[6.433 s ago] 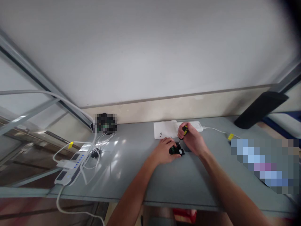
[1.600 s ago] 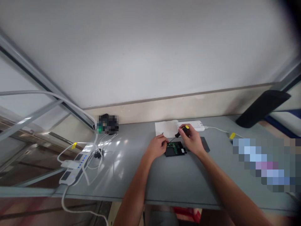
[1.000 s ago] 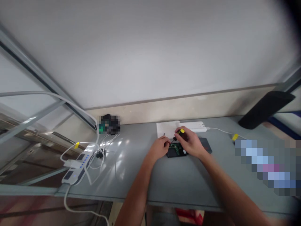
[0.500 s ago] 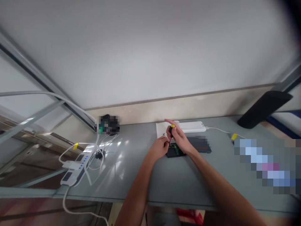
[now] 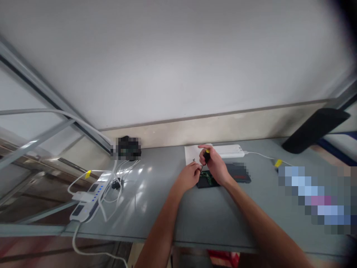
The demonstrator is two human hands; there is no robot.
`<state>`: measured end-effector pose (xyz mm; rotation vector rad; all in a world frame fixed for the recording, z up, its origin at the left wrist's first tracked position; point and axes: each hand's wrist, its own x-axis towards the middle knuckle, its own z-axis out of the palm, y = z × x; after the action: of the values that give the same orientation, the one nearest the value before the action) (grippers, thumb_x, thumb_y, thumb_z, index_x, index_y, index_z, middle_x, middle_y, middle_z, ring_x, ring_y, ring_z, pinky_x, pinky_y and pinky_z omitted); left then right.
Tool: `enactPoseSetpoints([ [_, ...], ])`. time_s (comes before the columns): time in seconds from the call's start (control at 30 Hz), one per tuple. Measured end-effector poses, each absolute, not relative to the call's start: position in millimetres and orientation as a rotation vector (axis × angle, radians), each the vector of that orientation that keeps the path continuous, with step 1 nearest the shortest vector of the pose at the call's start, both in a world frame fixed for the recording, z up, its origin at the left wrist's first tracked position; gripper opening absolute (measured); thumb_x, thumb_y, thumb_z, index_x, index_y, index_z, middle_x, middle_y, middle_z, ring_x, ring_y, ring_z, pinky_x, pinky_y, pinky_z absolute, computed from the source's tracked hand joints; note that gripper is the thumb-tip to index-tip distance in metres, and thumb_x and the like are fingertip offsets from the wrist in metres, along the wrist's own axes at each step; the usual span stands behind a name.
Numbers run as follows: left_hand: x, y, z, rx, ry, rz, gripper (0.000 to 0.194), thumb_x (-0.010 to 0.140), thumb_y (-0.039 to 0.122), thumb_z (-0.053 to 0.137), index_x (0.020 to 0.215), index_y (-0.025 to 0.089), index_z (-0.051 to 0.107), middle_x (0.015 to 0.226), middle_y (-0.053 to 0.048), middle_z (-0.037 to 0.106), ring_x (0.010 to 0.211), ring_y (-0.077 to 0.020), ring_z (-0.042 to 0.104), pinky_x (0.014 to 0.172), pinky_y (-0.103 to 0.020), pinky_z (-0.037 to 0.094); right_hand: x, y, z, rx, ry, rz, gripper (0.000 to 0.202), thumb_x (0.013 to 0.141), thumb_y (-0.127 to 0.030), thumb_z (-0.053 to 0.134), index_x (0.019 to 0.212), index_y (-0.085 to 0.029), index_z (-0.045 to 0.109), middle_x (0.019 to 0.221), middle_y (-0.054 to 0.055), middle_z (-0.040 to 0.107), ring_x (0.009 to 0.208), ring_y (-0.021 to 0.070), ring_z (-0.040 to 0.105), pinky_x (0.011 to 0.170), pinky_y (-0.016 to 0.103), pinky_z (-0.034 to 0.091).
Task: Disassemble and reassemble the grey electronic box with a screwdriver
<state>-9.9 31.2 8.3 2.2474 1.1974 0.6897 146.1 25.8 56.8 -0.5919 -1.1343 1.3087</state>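
My right hand (image 5: 215, 163) is wrapped round a screwdriver (image 5: 206, 155) with a black and yellow handle, one finger stretched out past it. The screwdriver's thin shaft slants down to a black device (image 5: 205, 182) whose green circuit board (image 5: 206, 176) lies exposed. At the left edge of this device, my left hand (image 5: 190, 174) has its fingers drawn together beside the shaft; what they pinch, if anything, is hidden. Partly behind my right hand lies a flat dark panel (image 5: 237, 172). Small dark bits (image 5: 194, 159) show on a white sheet (image 5: 191, 152) just beyond my left hand.
A white power strip (image 5: 230, 150) with a cable runs along the back. To the left stands another power strip (image 5: 86, 204) with tangled white cables. A black cylinder-like object (image 5: 315, 130) leans at the back right. Pixelated patches hide things at both sides of the grey table (image 5: 206, 219).
My right hand and the screwdriver have shifted slightly right and down, with the handle tilted more. My left hand stays at the device. The whole view has shifted a little.
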Motion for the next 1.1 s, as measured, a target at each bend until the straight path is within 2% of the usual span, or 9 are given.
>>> enactPoseSetpoints([
  [0.17, -10.7, 31.9, 8.8, 2.242, 1.2, 0.66, 0.026, 0.092, 0.007, 0.043, 0.085, 0.02, 0.064, 0.098, -0.004, 0.067, 0.094, -0.0181, 0.064, 0.094, -0.031, 0.052, 149.3, 22.6, 60.4, -0.555, -1.138, 1.37, 0.021, 0.089, -0.041, 0.074, 0.092, -0.024, 0.062, 0.109, 0.004, 0.066, 0.093, 0.0179, 0.064, 0.082, 0.033, 0.05],
  [0.27, -11.1, 31.1, 7.6, 2.242, 1.188, 0.677, 0.025, 0.093, 0.007, 0.043, 0.09, 0.02, 0.065, 0.101, -0.004, 0.068, 0.095, -0.0186, 0.064, 0.094, -0.032, 0.052, 147.6, 19.7, 60.9, -0.549, -1.11, 1.378, 0.028, 0.087, -0.038, 0.078, 0.088, -0.026, 0.053, 0.091, 0.0, 0.067, 0.074, 0.0144, 0.061, 0.068, 0.029, 0.048],
  [0.37, -11.3, 30.5, 7.2, 2.24, 1.196, 0.682, 0.024, 0.092, 0.007, 0.043, 0.093, 0.02, 0.064, 0.101, -0.004, 0.067, 0.095, -0.0187, 0.064, 0.094, -0.032, 0.052, 146.1, 19.5, 60.3, -0.627, -1.164, 1.309, 0.024, 0.094, -0.048, 0.068, 0.093, -0.026, 0.058, 0.067, -0.005, 0.051, 0.058, 0.0121, 0.044, 0.057, 0.027, 0.038],
  [0.5, -10.7, 30.5, 9.5, 2.237, 1.21, 0.653, 0.025, 0.092, 0.006, 0.043, 0.086, 0.02, 0.063, 0.097, -0.004, 0.065, 0.092, -0.0178, 0.063, 0.093, -0.031, 0.052, 147.8, 21.2, 61.7, -0.575, -1.129, 1.379, 0.039, 0.101, -0.058, 0.047, 0.102, -0.024, 0.066, 0.075, 0.0, 0.052, 0.069, 0.0157, 0.049, 0.063, 0.03, 0.042],
  [0.63, -10.2, 29.7, 12.8, 2.233, 1.209, 0.652, 0.024, 0.093, 0.007, 0.044, 0.085, 0.02, 0.063, 0.097, -0.004, 0.066, 0.091, -0.0176, 0.063, 0.092, -0.031, 0.052, 151.0, 20.9, 64.6, -0.579, -1.137, 1.349, 0.023, 0.091, -0.045, 0.072, 0.09, -0.024, 0.063, 0.097, 0.003, 0.063, 0.084, 0.0167, 0.059, 0.076, 0.032, 0.047],
  [0.7, -10.1, 29.5, 13.2, 2.225, 1.225, 0.641, 0.024, 0.093, 0.006, 0.044, 0.086, 0.02, 0.063, 0.098, -0.004, 0.066, 0.09, -0.0174, 0.063, 0.092, -0.031, 0.052, 151.3, 20.4, 64.8, -0.562, -1.094, 1.379, 0.028, 0.086, -0.04, 0.078, 0.088, -0.025, 0.055, 0.097, 0.002, 0.064, 0.081, 0.0157, 0.06, 0.074, 0.031, 0.047],
  [0.87, -10.0, 30.7, 10.9, 2.228, 1.228, 0.631, 0.025, 0.092, 0.006, 0.043, 0.087, 0.02, 0.064, 0.095, -0.003, 0.065, 0.092, -0.0177, 0.062, 0.092, -0.031, 0.052, 150.2, 22.2, 61.7, -0.588, -1.086, 1.366, 0.028, 0.093, -0.051, 0.067, 0.092, -0.026, 0.053, 0.066, -0.006, 0.045, 0.058, 0.0128, 0.04, 0.058, 0.028, 0.034],
  [0.97, -10.1, 31.0, 10.3, 2.227, 1.216, 0.65, 0.026, 0.091, 0.005, 0.043, 0.088, 0.02, 0.064, 0.097, -0.004, 0.065, 0.094, -0.0177, 0.062, 0.093, -0.031, 0.051, 151.3, 23.3, 63.0, -0.56, -1.068, 1.404, 0.033, 0.1, -0.057, 0.052, 0.099, -0.025, 0.062, 0.072, -0.001, 0.049, 0.067, 0.0159, 0.046, 0.065, 0.031, 0.039],
  [1.1, -10.2, 30.3, 11.3, 2.226, 1.205, 0.651, 0.026, 0.092, 0.006, 0.043, 0.087, 0.02, 0.064, 0.098, -0.004, 0.066, 0.095, -0.018, 0.063, 0.095, -0.031, 0.051, 153.7, 22.2, 66.8, -0.566, -1.087, 1.396, 0.023, 0.092, -0.046, 0.069, 0.088, -0.024, 0.064, 0.091, 0.003, 0.061, 0.082, 0.0175, 0.057, 0.077, 0.033, 0.045],
])
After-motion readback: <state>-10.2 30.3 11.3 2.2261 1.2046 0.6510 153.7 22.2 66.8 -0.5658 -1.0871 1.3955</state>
